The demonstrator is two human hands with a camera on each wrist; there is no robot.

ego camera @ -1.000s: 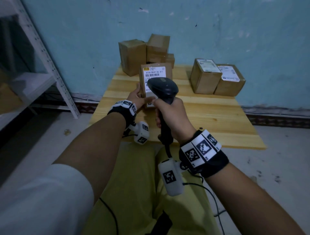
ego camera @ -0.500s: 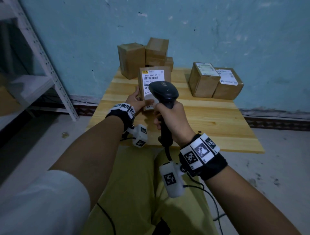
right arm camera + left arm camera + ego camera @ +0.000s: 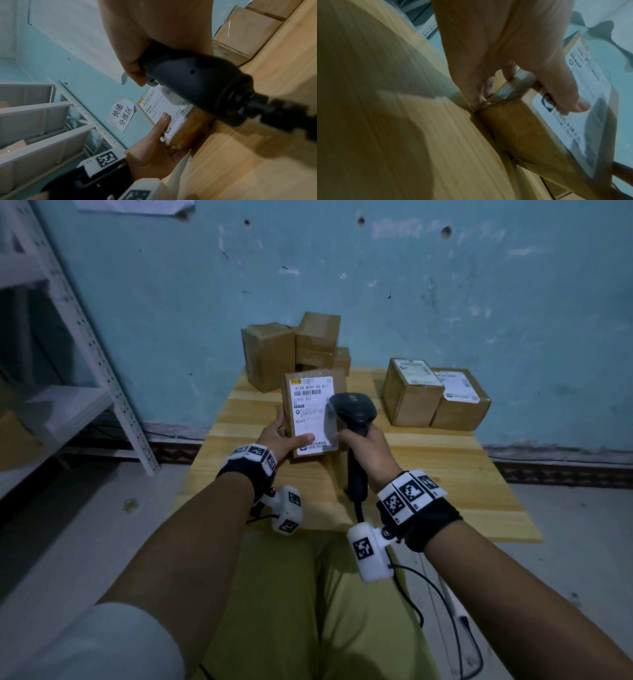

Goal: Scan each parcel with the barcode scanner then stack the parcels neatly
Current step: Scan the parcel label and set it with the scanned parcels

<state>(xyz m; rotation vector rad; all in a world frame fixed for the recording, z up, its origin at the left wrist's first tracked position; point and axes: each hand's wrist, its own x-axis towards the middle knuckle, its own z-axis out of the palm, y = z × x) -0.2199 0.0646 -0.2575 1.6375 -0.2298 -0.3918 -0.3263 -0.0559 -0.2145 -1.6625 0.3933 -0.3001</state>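
Observation:
A brown cardboard parcel (image 3: 310, 412) with a white shipping label stands tilted on its lower edge on the wooden table (image 3: 445, 467). My left hand (image 3: 284, 436) holds it from the left, thumb across the label (image 3: 565, 102), fingers behind. My right hand (image 3: 363, 446) grips the handle of a black barcode scanner (image 3: 354, 409), whose head sits just right of the label's lower half. In the right wrist view the scanner (image 3: 197, 86) fills the middle, with the parcel (image 3: 173, 116) beyond it.
Several plain brown boxes (image 3: 294, 350) are piled at the table's back left against the blue wall. Two labelled parcels (image 3: 435, 397) sit side by side at the back right. A white metal shelf rack (image 3: 85, 337) stands to the left. The scanner's cable (image 3: 438, 594) trails over my lap.
The scanner has shifted slightly right, off the label's middle, so more of the label shows. The left hand still holds the parcel upright in the same spot.

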